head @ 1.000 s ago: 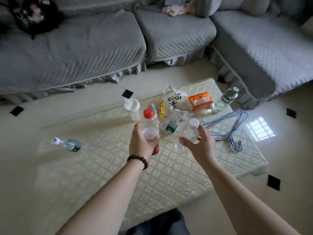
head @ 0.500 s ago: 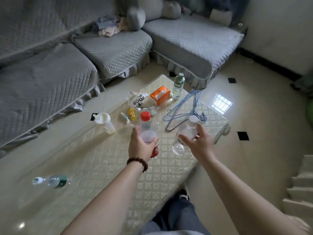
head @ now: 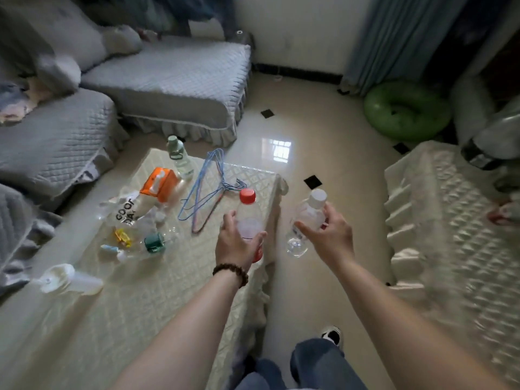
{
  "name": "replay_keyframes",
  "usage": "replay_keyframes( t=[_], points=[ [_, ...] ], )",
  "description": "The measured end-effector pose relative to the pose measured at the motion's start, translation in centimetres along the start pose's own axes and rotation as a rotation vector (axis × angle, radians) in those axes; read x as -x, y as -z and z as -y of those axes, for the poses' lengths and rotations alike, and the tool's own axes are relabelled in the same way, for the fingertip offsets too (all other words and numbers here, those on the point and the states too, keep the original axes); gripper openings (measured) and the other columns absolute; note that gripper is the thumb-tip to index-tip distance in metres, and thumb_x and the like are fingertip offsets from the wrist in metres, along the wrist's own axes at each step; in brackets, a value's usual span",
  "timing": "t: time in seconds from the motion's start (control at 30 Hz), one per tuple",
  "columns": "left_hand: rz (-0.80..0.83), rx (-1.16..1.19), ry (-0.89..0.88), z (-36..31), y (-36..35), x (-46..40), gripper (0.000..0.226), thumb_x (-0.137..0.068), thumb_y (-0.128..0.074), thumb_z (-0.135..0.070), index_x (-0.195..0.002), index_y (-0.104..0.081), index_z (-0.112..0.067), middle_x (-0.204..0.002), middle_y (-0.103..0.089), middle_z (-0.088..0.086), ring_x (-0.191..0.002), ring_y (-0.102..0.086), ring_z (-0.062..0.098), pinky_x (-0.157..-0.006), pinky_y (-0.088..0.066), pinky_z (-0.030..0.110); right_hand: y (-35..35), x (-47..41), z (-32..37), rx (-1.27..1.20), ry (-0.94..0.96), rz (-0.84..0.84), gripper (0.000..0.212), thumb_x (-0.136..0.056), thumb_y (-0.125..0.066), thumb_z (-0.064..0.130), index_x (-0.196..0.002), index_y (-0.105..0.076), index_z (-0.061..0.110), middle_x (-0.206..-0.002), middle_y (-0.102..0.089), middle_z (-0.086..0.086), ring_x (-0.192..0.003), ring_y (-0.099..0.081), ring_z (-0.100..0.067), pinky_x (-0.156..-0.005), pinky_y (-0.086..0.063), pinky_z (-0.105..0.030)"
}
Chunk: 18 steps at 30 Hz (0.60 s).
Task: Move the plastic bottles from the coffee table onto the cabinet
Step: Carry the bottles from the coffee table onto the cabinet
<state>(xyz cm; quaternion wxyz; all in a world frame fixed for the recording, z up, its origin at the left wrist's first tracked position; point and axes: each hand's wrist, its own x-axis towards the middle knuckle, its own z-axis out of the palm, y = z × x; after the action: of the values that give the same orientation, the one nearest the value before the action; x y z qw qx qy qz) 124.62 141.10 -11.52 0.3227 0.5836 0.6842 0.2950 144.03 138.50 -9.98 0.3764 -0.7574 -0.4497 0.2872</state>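
My left hand [head: 235, 246] grips a clear bottle with a red cap [head: 248, 212], held upright over the right edge of the coffee table [head: 157, 291]. My right hand [head: 329, 238] holds a clear bottle with a white cap [head: 307, 218], tilted, in the air over the floor between the table and the cloth-covered cabinet [head: 450, 226] at the right. On the table remain a green-capped bottle [head: 180, 157] standing at the far end, a clear bottle with a dark green label [head: 153, 243] lying down, and a white spout-capped bottle [head: 70, 281] lying at the left.
Blue wire hangers [head: 208, 190], an orange tissue box [head: 160, 182] and a printed plastic bag [head: 128, 211] lie on the table. Grey quilted sofas [head: 174, 80] wrap the far and left sides. A green inflatable ring [head: 405, 111] sits on the floor by the curtain.
My view has swung to the right, bringing the cabinet into sight. Both hands carried their bottles rightward, from above the table's middle to its right edge and beyond.
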Motion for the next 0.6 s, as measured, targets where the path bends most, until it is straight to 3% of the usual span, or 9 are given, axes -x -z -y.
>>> replay_keyframes(
  t=[0.17,0.33,0.47,0.6],
  points=[
    [0.164,-0.026,-0.068,-6.3,-7.1,-0.2,0.08,-0.066,-0.082,-0.036,-0.13,-0.037,-0.016,-0.127,-0.052,0.008,-0.112,-0.053,0.026,-0.089,-0.041,0.03,7.3,-1.7,-5.3,0.056,-0.072,-0.151,0.065,-0.065,-0.079,0.048,-0.12,-0.057,0.021,-0.107,-0.067,-0.001,-0.093,-0.063,-0.021,-0.08,-0.05,-0.03],
    [0.278,-0.033,-0.159,-13.3,-15.5,0.7,0.077,-0.066,-0.081,-0.039,-0.128,-0.037,-0.022,-0.125,-0.053,0.005,-0.109,-0.054,0.024,-0.09,-0.042,0.031,15.8,-4.0,-10.7,0.014,-0.131,-0.275,0.059,-0.062,-0.078,0.05,-0.111,-0.06,0.023,-0.1,-0.068,0.002,-0.092,-0.063,-0.02,-0.081,-0.052,-0.035],
    [0.367,-0.03,-0.209,-19.1,-22.8,2.0,0.078,-0.067,-0.081,-0.038,-0.128,-0.036,-0.023,-0.125,-0.052,0.005,-0.112,-0.053,0.024,-0.096,-0.046,0.038,23.1,-5.7,-14.5,-0.025,-0.182,-0.377,0.061,-0.064,-0.08,0.047,-0.115,-0.058,0.021,-0.107,-0.066,0.001,-0.097,-0.062,-0.018,-0.084,-0.05,-0.032],
    [0.445,-0.019,-0.268,-24.7,-29.1,3.6,0.077,-0.068,-0.081,-0.034,-0.13,-0.036,-0.022,-0.118,-0.053,0.002,-0.101,-0.053,0.019,-0.088,-0.045,0.034,29.7,-6.6,-18.0,-0.082,-0.248,-0.464,0.064,-0.068,-0.08,0.043,-0.122,-0.054,0.023,-0.11,-0.061,0.005,-0.099,-0.057,-0.014,-0.086,-0.047,-0.028]
  ],
)
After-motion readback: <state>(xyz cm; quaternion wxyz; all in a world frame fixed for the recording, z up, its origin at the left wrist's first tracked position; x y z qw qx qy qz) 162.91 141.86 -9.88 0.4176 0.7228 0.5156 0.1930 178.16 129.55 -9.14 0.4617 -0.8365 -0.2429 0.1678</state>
